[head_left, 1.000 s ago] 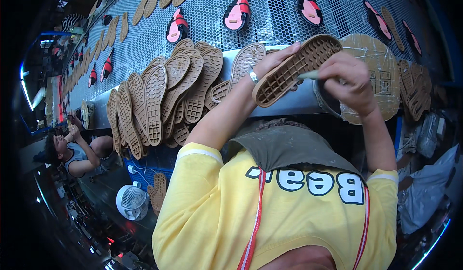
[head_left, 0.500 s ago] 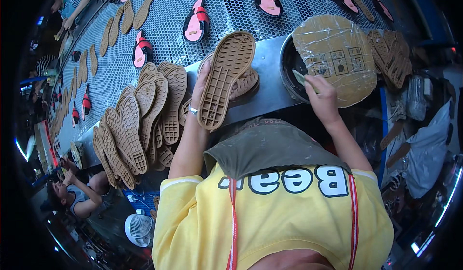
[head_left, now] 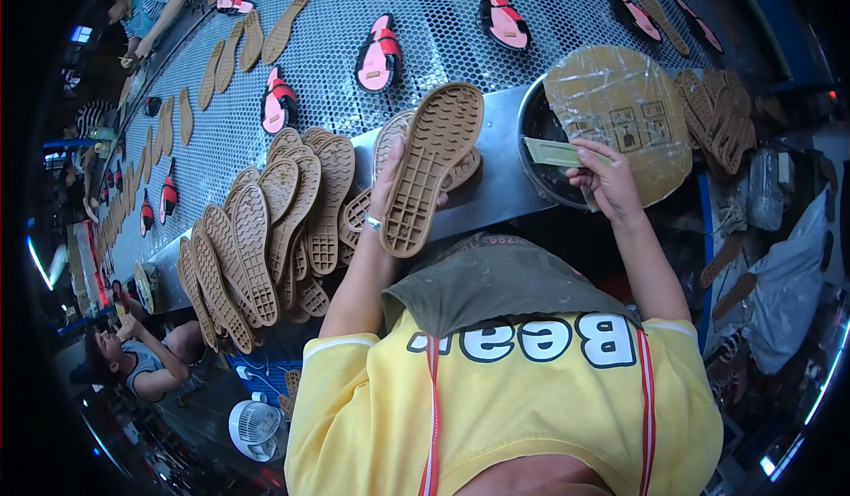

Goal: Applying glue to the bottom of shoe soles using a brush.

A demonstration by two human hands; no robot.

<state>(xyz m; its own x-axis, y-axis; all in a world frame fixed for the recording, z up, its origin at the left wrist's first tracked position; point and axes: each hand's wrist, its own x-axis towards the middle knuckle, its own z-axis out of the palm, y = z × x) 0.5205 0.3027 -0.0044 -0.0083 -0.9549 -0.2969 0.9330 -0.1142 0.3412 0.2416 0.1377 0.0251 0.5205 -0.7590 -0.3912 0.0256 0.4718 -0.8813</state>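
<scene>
My left hand (head_left: 388, 188) grips a tan rubber shoe sole (head_left: 434, 164) from behind, tread side facing me, held up over the steel edge of the bench. My right hand (head_left: 607, 182) holds a flat greenish brush (head_left: 556, 151) by its handle, its tip over the black glue pot (head_left: 533, 133). A round taped cardboard lid (head_left: 630, 113) covers most of the pot. The sole and the brush are apart.
A fanned pile of tan soles (head_left: 266, 230) lies left of my left hand. Behind it a mesh conveyor (head_left: 443, 27) carries pink-and-black sandals (head_left: 379, 53) and loose soles. More soles (head_left: 722, 124) lie right of the pot. A person (head_left: 133, 363) sits lower left, near a white fan (head_left: 257, 430).
My right hand took the brush off the sole and moved it right to the pot. My left hand turned the sole upright and drew it left.
</scene>
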